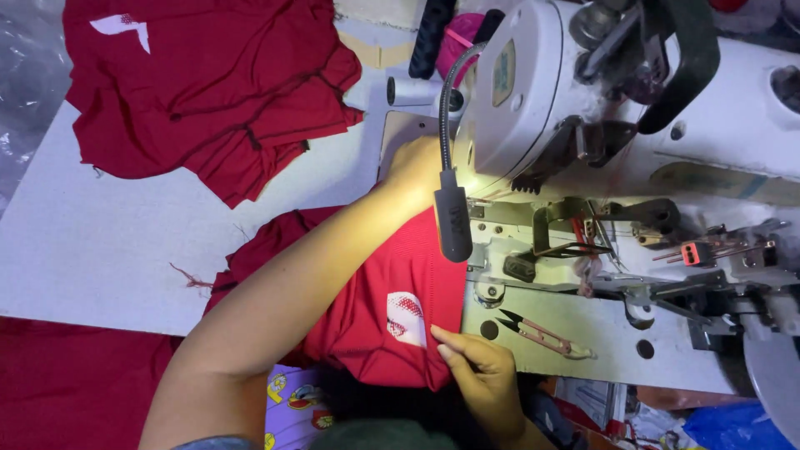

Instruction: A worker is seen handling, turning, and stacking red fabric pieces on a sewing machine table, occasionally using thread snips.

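Note:
A red garment piece (392,283) with a small white patch lies across the sewing machine bed. My left hand (414,171) reaches forward over it, up against the white machine head (533,92) under the lamp's light; its fingers are hidden behind the black lamp (452,221). My right hand (477,372) pinches the near edge of the same red cloth just below the white patch. A pair of thread snips (542,333) lies on the metal plate to the right of that hand.
A pile of red fabric pieces (208,83) sits at the back left on the white table (92,242). More red cloth (58,383) hangs at the near left. Machine parts and thread guides crowd the right side.

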